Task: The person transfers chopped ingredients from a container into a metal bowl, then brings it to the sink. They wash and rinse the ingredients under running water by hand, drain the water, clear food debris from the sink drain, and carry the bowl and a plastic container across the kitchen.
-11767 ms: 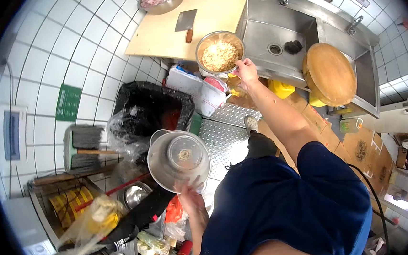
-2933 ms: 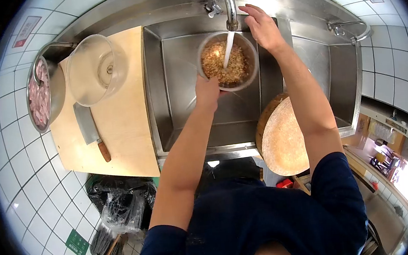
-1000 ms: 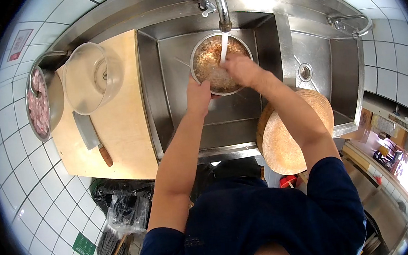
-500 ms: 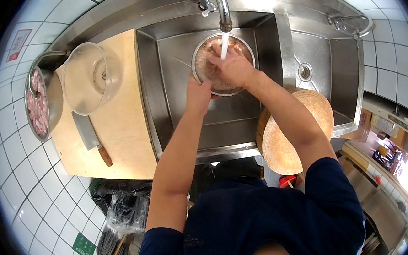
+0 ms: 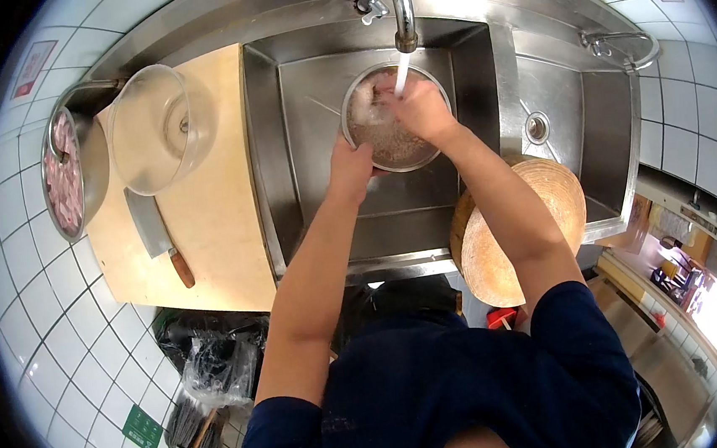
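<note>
A round metal bowl [image 5: 411, 168] sits in the large sink, filled with bubbly, brownish water and pale pinkish pieces that I cannot make out. My left hand [image 5: 351, 167] grips its lower-left rim, thumb on top and the other fingers underneath. Inside the bowl is my right hand [image 5: 426, 113], its fingers down in the water and blurred by splashing; whether they hold anything is hidden. From the faucet [image 5: 405, 35], a stream of water [image 5: 403, 73] pours into the bowl beside the right hand.
To the left, a wooden board [image 5: 228, 226] bears a clear plastic tub [image 5: 149, 131] and a cleaver [image 5: 152, 227]. Beyond it hangs a metal bowl of raw meat pieces [image 5: 64, 180]. A round wooden chopping block [image 5: 495, 251] leans at the right, below my right forearm. A second sink [image 5: 563, 98] lies farther right.
My right hand has drawn its spread fingers in and moved slightly within the bowl, stirring up white splash at the upper left. My left hand keeps its grip on the rim.
</note>
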A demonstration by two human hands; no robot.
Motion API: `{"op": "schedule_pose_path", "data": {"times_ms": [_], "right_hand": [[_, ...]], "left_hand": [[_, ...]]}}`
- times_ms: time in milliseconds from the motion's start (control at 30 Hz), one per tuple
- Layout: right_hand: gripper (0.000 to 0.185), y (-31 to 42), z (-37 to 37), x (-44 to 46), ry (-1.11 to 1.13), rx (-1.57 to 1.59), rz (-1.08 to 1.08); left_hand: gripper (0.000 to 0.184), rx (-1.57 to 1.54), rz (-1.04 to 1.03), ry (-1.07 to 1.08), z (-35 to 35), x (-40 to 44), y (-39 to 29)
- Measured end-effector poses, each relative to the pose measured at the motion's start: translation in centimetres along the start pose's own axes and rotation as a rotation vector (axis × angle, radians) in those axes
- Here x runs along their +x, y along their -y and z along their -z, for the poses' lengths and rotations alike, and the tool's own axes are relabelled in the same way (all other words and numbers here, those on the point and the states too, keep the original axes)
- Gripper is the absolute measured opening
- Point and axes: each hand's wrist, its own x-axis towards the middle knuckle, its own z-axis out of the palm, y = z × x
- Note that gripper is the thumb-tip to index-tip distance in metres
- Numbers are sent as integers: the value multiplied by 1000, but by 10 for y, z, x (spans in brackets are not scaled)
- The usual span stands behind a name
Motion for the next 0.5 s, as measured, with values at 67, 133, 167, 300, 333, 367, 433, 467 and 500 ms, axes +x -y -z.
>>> {"op": "schedule_pose_path", "data": {"times_ms": [67,133,167,300,333,367,433,467,500], "right_hand": [[21,7,9,5,1,330,-326],[21,16,23,10,88,564,-525],[21,22,29,12,93,510,-512],[22,18,36,17,102,454,-537],[22,17,38,17,111,497,-552],[22,17,41,17,121,537,-566],[22,16,42,18,135,623,-556],[21,15,40,17,140,668,-531],[21,18,42,18,146,712,-507]], "left_hand": [[41,-91,0,-12,2,6,6],[40,-117,8,-8,1,3,3],[40,-102,12,-3,-1,-1,-4],[40,-145,2,-9,3,3,0],[43,-133,-5,9,4,6,4],[45,-124,-13,26,6,8,8],[47,-126,-28,37,5,10,10],[48,-138,-34,30,4,11,11],[48,-152,-40,23,2,10,11]]}}
